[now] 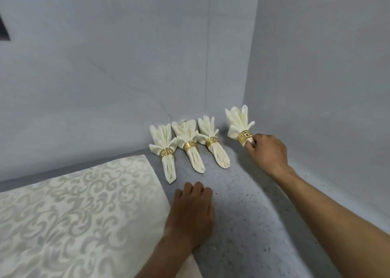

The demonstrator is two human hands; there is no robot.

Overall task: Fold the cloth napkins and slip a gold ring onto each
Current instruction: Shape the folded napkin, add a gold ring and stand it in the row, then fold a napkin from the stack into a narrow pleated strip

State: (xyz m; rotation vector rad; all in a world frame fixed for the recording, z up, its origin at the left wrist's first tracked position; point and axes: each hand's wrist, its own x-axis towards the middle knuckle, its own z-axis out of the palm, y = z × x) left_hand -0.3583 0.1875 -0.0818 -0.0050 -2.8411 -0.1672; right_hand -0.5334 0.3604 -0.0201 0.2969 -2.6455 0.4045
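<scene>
Three folded cream napkins lie side by side on the grey surface near the corner, each with a gold ring: the left one (163, 144), the middle one (188, 139) and the right one (212, 136). A fourth ringed napkin (238, 122) is off the surface to their right, its fan end pointing up. My right hand (267, 151) grips its lower end just below the gold ring (244, 137). My left hand (193, 211) rests on the surface in front of the row, fingers curled down, holding nothing.
A large cream damask cloth (73, 214) lies flat at the lower left, its edge beside my left hand. Grey walls (126, 55) close the corner behind and to the right of the napkins. Speckled grey surface (242, 203) shows between my arms.
</scene>
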